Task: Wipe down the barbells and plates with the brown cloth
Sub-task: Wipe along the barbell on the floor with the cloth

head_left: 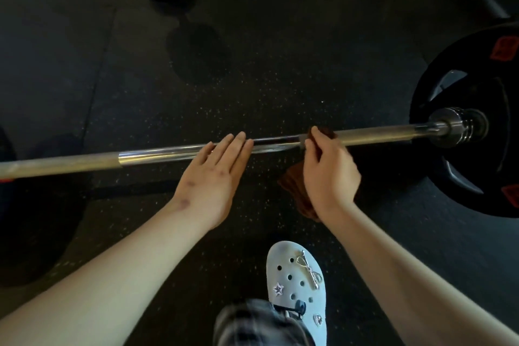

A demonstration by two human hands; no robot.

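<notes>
The barbell [157,153] crossed mid-frame, its black plate [477,87] at right. The left hand [213,180] lay flat, straight fingers [238,141] on the bar; the right hand [328,171] gripped the brown cloth [292,191] against it.

The barbell [168,153] ran from 9 to 3 o'clock, the plate [477,171] on its 3 o'clock end. The left hand [216,180] lay over the bar at centre; just toward 3 o'clock, the right hand [328,174] held the cloth [292,191] on it. A shoe [295,284] stood at 6 o'clock.
</notes>
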